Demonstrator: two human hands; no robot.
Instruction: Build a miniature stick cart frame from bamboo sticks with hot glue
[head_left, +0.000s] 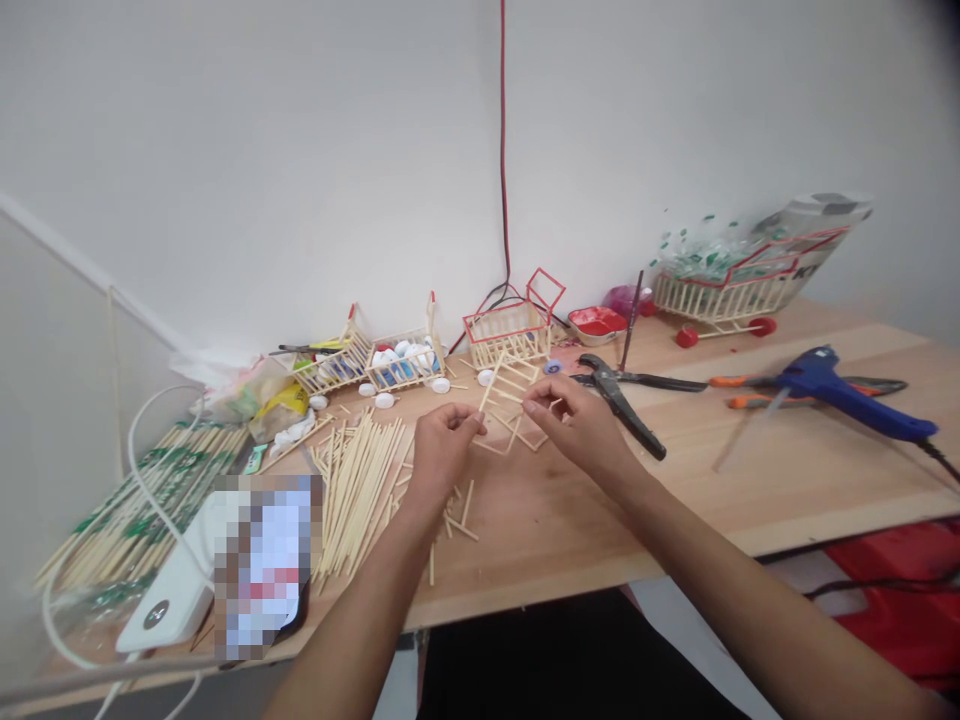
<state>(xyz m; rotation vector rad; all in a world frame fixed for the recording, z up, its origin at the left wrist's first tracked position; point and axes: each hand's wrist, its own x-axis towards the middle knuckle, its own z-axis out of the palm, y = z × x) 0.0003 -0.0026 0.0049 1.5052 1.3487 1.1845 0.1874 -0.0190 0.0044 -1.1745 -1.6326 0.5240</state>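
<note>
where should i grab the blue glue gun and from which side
Probably hold the blue glue gun by its handle, coming from the near side with the right hand, the closer one. The handle is long and slim, slanting out to the right, while the orange-handled pliers reach along its far side. Avoid the translucent glue stick jutting left.

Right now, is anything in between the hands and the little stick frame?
No, nothing I can see: the left hand pinches one side of the stick frame and the right hand the other. The stick pile lies off to the left.
</note>
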